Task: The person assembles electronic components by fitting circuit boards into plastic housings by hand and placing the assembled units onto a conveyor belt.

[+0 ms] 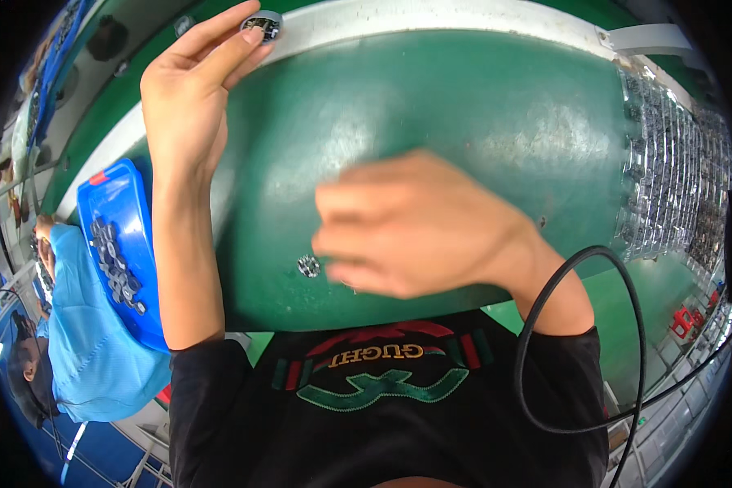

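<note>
My left hand (pixel 185 93) is raised at the far left. Its thumb and fingers pinch a small round part (pixel 270 24) with a grey rim and a dark, detailed inside. Over the green work surface (pixel 496 106), my right hand (pixel 419 224) is smeared by motion, its fingers pointing left. Whether it holds anything cannot be made out. Just left of its lower fingers, a small round black-and-white piece (pixel 308 265) lies on the green surface.
A blue tray (pixel 150 264) of small dark parts (pixel 114 260) stands left of my left forearm. Beyond it sits a person in a light blue top (pixel 106 325). Stacked clear plastic trays (pixel 667 163) stand at the right. A black cable (pixel 529 342) loops across my right arm.
</note>
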A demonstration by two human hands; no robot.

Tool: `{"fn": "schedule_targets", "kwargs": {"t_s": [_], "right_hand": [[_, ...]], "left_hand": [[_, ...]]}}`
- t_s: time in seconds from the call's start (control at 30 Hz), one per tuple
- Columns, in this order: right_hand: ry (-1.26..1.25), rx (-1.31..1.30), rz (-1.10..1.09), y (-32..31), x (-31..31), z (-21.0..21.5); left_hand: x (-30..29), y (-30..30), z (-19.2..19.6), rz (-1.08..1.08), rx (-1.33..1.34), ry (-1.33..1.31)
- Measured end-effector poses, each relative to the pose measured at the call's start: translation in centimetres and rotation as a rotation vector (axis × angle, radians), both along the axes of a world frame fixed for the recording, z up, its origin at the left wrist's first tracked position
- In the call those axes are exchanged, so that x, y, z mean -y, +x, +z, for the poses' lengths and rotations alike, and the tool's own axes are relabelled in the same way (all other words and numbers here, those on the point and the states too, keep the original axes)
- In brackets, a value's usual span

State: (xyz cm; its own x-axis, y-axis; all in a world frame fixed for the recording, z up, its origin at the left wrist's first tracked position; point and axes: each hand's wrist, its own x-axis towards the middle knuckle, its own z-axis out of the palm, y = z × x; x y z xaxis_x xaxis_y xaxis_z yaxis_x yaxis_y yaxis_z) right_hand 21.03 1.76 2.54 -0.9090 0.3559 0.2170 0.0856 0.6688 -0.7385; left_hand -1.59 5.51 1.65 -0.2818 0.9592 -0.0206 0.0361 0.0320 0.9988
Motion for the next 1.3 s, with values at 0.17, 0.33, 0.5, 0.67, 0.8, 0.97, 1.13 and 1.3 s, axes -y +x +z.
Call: {"fn": "schedule_targets", "kwargs": {"t_s": [0.17, 0.33, 0.5, 0.67, 0.8, 0.97, 1.13, 1.3], "right_hand": [[0.055, 0.135, 0.200, 0.0, 2.8, -1.2], [0.028, 0.213, 0.200, -0.1, 2.5, -0.1], [-0.210, 0.211, 0.112, 1.1, 0.8, 0.2], [-0.250, 0.001, -0.089, 1.2, -0.7, 0.1], [-0.088, -0.020, -0.201, 1.0, -1.3, -0.8], [-0.070, -0.080, -0.302, 0.6, -1.7, -1.0], [-0.226, -0.110, -0.388, 1.2, -2.2, -0.8], [-0.995, -0.190, -0.496, 0.5, -2.5, -0.4]], "left_hand": [[-7.6, -1.5, -1.1, -0.023, -0.341, 0.087], [-13.4, -3.6, -3.4, 0.060, -0.840, 0.056], [-13.9, -3.7, -2.9, 0.130, -0.925, -0.006], [-9.8, -7.5, -1.9, 0.059, -1.131, -0.092], [-7.7, -7.8, -1.5, -0.089, -1.099, -0.049], [-4.3, -4.4, -0.6, 0.020, -0.763, 0.057], [0.9, 0.1, 0.4, -0.082, -0.159, -0.016], [4.8, 1.5, -0.4, -0.176, 0.603, -0.131]]}}
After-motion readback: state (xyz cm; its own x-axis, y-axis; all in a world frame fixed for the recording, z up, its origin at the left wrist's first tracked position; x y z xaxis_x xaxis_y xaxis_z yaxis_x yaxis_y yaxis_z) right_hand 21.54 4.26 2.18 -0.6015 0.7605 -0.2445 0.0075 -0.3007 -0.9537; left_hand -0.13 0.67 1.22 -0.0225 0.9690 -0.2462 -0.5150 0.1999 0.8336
